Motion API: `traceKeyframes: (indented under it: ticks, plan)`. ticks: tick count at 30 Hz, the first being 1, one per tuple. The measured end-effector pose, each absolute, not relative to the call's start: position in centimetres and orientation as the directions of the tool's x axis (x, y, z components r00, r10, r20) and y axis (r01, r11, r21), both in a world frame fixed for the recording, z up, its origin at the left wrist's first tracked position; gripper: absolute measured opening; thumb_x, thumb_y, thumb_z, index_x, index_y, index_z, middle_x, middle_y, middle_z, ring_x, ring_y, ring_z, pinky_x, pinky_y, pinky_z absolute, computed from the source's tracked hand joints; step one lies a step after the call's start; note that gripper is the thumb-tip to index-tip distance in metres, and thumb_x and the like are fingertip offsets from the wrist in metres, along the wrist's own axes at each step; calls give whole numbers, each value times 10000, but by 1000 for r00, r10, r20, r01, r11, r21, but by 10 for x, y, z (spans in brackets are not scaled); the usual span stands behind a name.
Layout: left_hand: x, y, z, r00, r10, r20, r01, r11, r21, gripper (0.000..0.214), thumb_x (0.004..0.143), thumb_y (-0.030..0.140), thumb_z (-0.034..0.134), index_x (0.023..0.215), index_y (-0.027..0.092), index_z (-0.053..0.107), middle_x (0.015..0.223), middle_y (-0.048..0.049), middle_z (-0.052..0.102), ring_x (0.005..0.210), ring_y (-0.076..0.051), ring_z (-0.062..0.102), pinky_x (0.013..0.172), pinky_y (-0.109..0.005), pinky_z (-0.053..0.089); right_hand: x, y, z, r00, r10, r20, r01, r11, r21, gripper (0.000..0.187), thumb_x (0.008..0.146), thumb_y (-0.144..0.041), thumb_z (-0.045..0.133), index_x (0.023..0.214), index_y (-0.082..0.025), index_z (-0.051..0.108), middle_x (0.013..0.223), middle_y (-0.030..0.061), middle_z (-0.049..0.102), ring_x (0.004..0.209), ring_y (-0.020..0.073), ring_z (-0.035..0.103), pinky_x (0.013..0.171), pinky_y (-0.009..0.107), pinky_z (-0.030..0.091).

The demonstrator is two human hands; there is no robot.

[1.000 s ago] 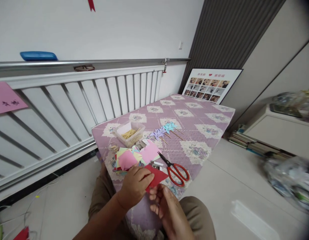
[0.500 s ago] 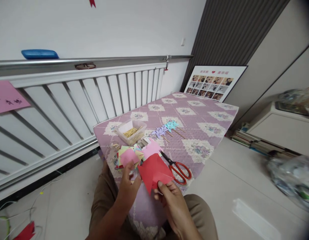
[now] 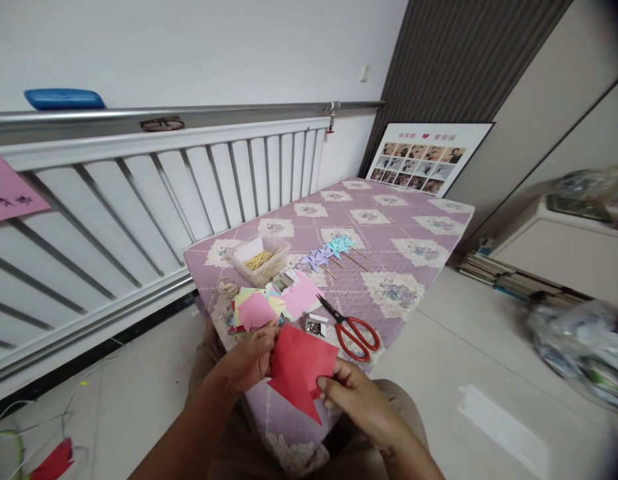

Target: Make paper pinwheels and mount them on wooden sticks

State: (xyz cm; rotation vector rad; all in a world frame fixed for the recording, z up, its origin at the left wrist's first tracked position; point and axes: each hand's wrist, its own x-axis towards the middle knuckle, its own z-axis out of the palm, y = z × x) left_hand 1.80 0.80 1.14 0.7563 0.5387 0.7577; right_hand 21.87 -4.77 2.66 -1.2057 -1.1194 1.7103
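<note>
A red sheet of paper (image 3: 305, 365) with cut, pointed corners is held up over the near end of the table. My right hand (image 3: 356, 395) pinches its lower right side between thumb and fingers. At the paper's left edge, my left hand (image 3: 251, 360) has its fingers closed on the corner; the fingertips are partly hidden. Just beyond the paper lies a small open box of metal pins (image 3: 316, 327). Scissors with red handles (image 3: 356, 337) rest to its right. A stack of coloured paper sheets (image 3: 256, 310) lies past my left hand, beside pink paper (image 3: 303, 295).
A clear plastic box (image 3: 239, 257) holds several thin wooden sticks. Purple pinwheels (image 3: 319, 257) and a turquoise pinwheel (image 3: 341, 245) on sticks lie on the floral tablecloth (image 3: 393, 293). A white radiator (image 3: 213, 177) runs along the left.
My left hand has closed on the red paper's left corner, after being open beside it. The paper has turned and come nearer, uncovering the small pin box.
</note>
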Motion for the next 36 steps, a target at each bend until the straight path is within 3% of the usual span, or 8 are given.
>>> traceKeyframes:
  ticks: [5, 10, 13, 16, 21, 27, 31, 36]
  plan:
    - [28, 3, 7, 624, 726, -290, -190, 500, 845, 272, 604, 231, 723, 844, 121, 658, 702, -19, 635, 579, -108, 538, 569, -223, 413, 225, -41, 33, -347, 904, -250, -34, -278, -960, 161, 730, -330, 657, 752, -171, 667, 700, -15, 646, 623, 126, 523, 600, 244, 392]
    - [54, -13, 8, 447, 848, -283, -210, 407, 889, 230, 637, 237, 701, 841, 140, 657, 711, -17, 670, 613, -142, 568, 638, -267, 454, 226, -37, 25, -202, 961, -188, -31, -199, -980, 198, 726, -368, 683, 685, -184, 620, 639, -37, 582, 599, 124, 486, 587, 246, 387]
    - [64, -18, 6, 246, 925, -289, -217, 343, 914, 212, 657, 302, 706, 801, 156, 656, 677, -21, 684, 608, -174, 600, 623, -279, 467, 224, -39, 17, -22, 977, -214, -150, -215, -965, 272, 690, -445, 719, 668, -198, 607, 543, -70, 494, 516, 100, 423, 500, 216, 334]
    - [69, -20, -1, 123, 950, -287, -239, 309, 921, 247, 660, 344, 713, 814, 160, 657, 690, -28, 701, 614, -192, 625, 616, -287, 476, 217, -44, 10, 100, 949, -300, -294, -260, -920, 331, 640, -479, 758, 822, -221, 658, 636, -49, 572, 563, 111, 477, 496, 201, 360]
    - [79, -24, -13, -58, 936, -348, -340, 309, 888, 316, 635, 365, 742, 853, 153, 656, 798, -59, 731, 685, -211, 660, 656, -309, 498, 199, -52, 7, 104, 921, -376, -547, -263, -795, 334, 603, -361, 823, 858, -224, 657, 726, -44, 623, 614, 101, 538, 518, 182, 424]
    - [92, -35, -6, -93, 914, -395, -564, 278, 778, 346, 607, 295, 753, 911, 181, 634, 890, -68, 727, 849, -256, 672, 811, -377, 517, 180, -52, 9, 45, 923, -381, -762, -215, -611, 224, 619, -278, 818, 769, -198, 671, 693, -30, 689, 594, 97, 600, 573, 193, 466]
    - [93, -42, -11, -94, 910, -404, -575, 281, 768, 328, 623, 305, 725, 927, 212, 643, 939, -72, 714, 949, -272, 650, 875, -379, 499, 172, -49, 8, 90, 934, -345, -801, -138, -583, 202, 605, -281, 820, 687, -191, 658, 591, -27, 675, 507, 111, 564, 499, 207, 425]
    - [84, -47, -27, 21, 921, -389, -556, 334, 761, 385, 677, 431, 658, 995, 219, 617, 1004, -84, 690, 1011, -268, 626, 873, -374, 494, 179, -46, 9, 107, 932, -347, -801, -125, -585, 217, 591, -272, 831, 670, -180, 651, 616, -16, 689, 540, 119, 574, 552, 224, 434]
